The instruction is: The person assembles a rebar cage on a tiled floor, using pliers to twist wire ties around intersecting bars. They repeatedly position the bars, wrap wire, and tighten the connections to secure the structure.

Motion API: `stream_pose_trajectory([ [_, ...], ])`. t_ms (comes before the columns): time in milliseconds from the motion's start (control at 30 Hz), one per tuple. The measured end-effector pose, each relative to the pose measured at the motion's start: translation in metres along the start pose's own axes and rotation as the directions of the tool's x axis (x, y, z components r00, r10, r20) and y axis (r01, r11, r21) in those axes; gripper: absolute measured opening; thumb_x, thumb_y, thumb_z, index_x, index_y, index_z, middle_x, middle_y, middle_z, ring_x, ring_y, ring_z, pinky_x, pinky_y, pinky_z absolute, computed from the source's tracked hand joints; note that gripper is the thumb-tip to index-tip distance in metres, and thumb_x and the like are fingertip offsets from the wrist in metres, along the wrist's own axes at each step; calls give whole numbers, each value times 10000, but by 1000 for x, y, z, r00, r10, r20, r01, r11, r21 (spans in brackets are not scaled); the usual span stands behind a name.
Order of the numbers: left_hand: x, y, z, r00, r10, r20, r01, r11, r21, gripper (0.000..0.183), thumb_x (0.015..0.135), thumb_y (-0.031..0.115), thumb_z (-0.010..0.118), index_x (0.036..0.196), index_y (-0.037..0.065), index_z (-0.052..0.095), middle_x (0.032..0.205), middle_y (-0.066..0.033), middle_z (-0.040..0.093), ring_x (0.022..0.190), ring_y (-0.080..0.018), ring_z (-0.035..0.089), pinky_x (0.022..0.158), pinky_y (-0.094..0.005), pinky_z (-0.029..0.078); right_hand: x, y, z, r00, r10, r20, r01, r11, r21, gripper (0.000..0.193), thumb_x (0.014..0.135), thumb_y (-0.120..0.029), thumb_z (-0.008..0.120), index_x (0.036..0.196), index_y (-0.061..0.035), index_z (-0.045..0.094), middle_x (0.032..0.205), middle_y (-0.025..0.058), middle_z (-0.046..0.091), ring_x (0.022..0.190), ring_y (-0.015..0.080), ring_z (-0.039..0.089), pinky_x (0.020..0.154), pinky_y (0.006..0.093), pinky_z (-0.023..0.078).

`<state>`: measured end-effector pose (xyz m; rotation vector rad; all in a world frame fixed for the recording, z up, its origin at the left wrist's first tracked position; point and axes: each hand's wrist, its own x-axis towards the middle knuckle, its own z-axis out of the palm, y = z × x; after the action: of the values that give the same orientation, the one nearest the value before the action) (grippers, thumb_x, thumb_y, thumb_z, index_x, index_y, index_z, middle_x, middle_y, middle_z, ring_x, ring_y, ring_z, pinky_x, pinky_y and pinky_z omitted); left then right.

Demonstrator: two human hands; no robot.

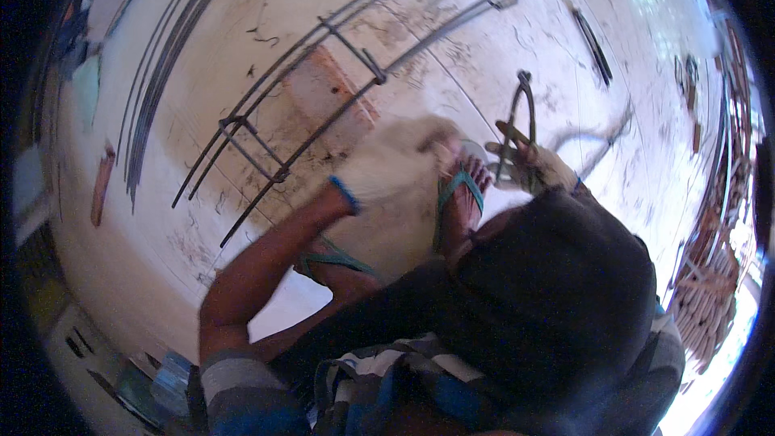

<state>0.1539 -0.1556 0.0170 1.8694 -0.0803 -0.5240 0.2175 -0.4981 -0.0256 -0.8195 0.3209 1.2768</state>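
My left hand (pixel 391 161), in a pale glove with a blue cuff, is smeared by motion above the floor. Its fingers are too blurred to read; they reach toward the right, near my sandalled foot (pixel 460 198). My right hand (pixel 539 168), also gloved, closes round a pair of pincers (pixel 525 101) with the metal head pointing up and the handles spread. In front of both hands lies a long rebar cage (pixel 347 48), made of parallel steel bars joined by bent stirrups. A large dark shape in the foreground hides the rest of my right arm.
Several long loose rods (pixel 165 73) lie at the left. A reddish block or board (pixel 323 93) sits under the cage. Short dark rods (pixel 593 47) lie at the upper right. A wood pile (pixel 702 299) runs along the right edge. Wire scraps and dirt dot the tiled floor.
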Motion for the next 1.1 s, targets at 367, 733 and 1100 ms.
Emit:
stream_pose_trajectory([
  [367, 9, -80, -188, 964, -249, -89, 263, 941, 215, 320, 1033, 192, 577, 1303, 27, 625, 1142, -88, 715, 1013, -182, 662, 937, -340, 530, 92, 20, -26, 905, -383, -183, 346, 916, -205, 333, 1031, -246, 633, 1277, -37, 553, 1307, 135, 691, 1127, 212, 694, 939, 403, 589],
  [733, -18, -113, -226, 865, -498, -68, 499, 833, 240, 391, 1048, 289, 565, 1332, 30, 637, 1128, -106, 712, 948, -204, 650, 895, -359, 533, 89, -10, -24, 692, -556, -459, 233, 775, -587, 271, 1037, -255, 639, 1170, -19, 652, 972, 77, 712, 821, 176, 683, 723, 363, 581],
  [1100, -25, -74, -217, 701, -694, -164, 581, 423, 695, 802, 1000, 616, 568, 1550, 45, 450, 1314, -224, 683, 909, -296, 685, 815, -438, 560, 103, -9, 57, 960, -236, -148, -32, 434, -900, 591, 950, -218, 607, 1497, -8, 527, 1011, 143, 727, 793, 178, 658, 772, 312, 556],
])
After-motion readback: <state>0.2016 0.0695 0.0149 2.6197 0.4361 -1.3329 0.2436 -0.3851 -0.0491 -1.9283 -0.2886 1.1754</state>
